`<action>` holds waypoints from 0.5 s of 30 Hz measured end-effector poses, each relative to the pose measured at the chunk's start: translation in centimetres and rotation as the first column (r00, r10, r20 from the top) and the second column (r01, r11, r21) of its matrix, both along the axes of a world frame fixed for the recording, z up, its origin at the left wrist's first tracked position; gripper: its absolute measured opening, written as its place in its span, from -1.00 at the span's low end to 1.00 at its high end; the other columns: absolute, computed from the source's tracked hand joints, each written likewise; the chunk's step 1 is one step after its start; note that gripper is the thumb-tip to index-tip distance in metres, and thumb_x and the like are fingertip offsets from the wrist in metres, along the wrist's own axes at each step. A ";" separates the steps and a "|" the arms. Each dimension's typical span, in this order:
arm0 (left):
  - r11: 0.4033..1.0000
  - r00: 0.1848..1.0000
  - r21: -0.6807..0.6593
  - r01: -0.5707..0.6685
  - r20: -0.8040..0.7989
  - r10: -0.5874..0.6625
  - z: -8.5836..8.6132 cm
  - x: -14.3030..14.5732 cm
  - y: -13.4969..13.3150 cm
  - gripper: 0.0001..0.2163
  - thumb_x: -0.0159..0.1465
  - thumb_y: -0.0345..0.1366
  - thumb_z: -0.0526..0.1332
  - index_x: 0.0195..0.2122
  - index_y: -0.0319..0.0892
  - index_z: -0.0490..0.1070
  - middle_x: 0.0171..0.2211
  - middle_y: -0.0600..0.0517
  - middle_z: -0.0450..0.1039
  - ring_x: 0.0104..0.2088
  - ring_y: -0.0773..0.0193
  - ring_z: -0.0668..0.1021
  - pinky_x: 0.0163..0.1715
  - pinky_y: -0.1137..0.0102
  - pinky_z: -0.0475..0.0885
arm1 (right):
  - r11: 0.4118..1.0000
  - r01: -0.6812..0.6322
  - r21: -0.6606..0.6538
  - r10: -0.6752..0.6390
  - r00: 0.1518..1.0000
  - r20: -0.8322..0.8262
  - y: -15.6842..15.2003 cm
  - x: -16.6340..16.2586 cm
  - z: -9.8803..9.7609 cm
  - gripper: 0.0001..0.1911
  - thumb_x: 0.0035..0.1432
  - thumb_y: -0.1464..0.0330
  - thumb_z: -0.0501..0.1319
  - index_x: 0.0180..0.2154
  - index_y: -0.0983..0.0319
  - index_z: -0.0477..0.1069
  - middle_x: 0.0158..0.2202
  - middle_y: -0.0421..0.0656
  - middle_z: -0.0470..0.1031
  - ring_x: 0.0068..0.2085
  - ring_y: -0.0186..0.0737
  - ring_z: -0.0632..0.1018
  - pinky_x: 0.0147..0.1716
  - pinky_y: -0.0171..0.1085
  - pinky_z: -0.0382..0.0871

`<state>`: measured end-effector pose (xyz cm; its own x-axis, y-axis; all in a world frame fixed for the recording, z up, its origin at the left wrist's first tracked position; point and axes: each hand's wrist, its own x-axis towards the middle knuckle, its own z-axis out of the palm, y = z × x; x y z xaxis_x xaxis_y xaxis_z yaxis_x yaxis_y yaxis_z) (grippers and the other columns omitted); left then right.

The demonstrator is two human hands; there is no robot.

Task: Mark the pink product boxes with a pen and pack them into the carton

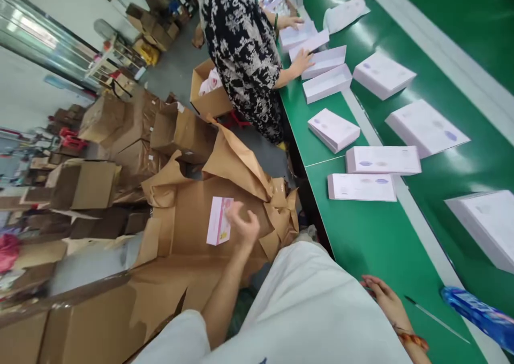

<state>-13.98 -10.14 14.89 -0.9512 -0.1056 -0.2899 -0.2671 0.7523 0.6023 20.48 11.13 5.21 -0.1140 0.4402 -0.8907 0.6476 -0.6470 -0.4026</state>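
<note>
In the lower right of the frame the right hand (pixel 386 295) lies flat on the edge of the green table (pixel 361 246), fingers stretched side by side and holding nothing. Just beside it, toward the right edge, are a thin pen-like stick (pixel 436 317) and a blue packet (pixel 480 315). I think a careless sweep of this hand could push the stick off the table. A little further, in the lower middle, the left hand (pixel 243 226) reaches down to a small pink box (pixel 219 220), which lies on the crumpled brown paper (pixel 188 230) inside an open carton (pixel 100 321). The fingers look spread and a little curled at the right edge of the box, but they are blurred, so I cannot tell if they pinch it or only touch it. The paper is loose and folded, so the box could slide under a fold, and a weak hold at one edge could let it tip and fall back. The body is twisted away from the table, which in my view makes the reach less sure. Further, in the middle right, flat white boxes (pixel 361 187) lie close together on the table, some near its edge, where an elbow could knock them. At the top centre a co-worker (pixel 241 48) in patterned clothes rests a hand (pixel 303 61) on other white boxes, well apart.
</note>
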 end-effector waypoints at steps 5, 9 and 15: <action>0.887 0.962 -0.377 -0.268 -0.063 0.264 3.3 -4.1 -10.0 -0.38 0.16 -0.41 0.46 0.27 -0.16 0.46 0.26 -0.36 0.58 0.36 -0.38 0.56 0.39 -0.19 0.37 | 0.999 -0.033 -0.006 0.033 0.999 -0.043 1.4 -0.6 0.3 -0.53 -0.52 0.02 0.36 -0.47 0.12 0.57 -0.44 -0.04 0.67 -0.41 -0.06 0.59 -0.37 -0.10 0.54; 0.935 0.991 -0.329 -0.131 -0.009 0.136 3.2 -3.8 -11.5 -0.55 0.29 -0.40 0.35 0.22 -0.10 0.52 0.20 -0.20 0.65 0.30 -0.08 0.63 0.40 0.11 0.41 | 0.998 -0.062 -0.010 0.060 0.984 -0.168 1.6 -2.4 1.0 -0.47 -0.43 -0.02 0.42 -0.37 0.15 0.60 -0.33 -0.01 0.71 -0.32 -0.05 0.62 -0.29 -0.13 0.55; 0.960 0.986 -0.278 -0.027 0.151 0.072 -2.5 -0.6 -7.7 0.07 -0.04 -0.28 0.65 0.49 -0.14 0.21 0.51 -0.43 0.28 0.51 -0.37 0.37 0.48 -0.09 0.27 | 0.985 -0.166 -0.038 0.140 0.918 -0.371 -2.5 -7.1 1.5 -0.50 -0.29 -0.02 0.42 -0.31 0.15 0.61 -0.33 -0.11 0.68 -0.33 -0.14 0.57 -0.26 -0.16 0.50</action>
<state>-14.57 -17.80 12.42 -0.8869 -0.2482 -0.3897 -0.3836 0.8656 0.3218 13.34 8.63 6.73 -0.4982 0.3317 -0.8011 0.5570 -0.5856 -0.5889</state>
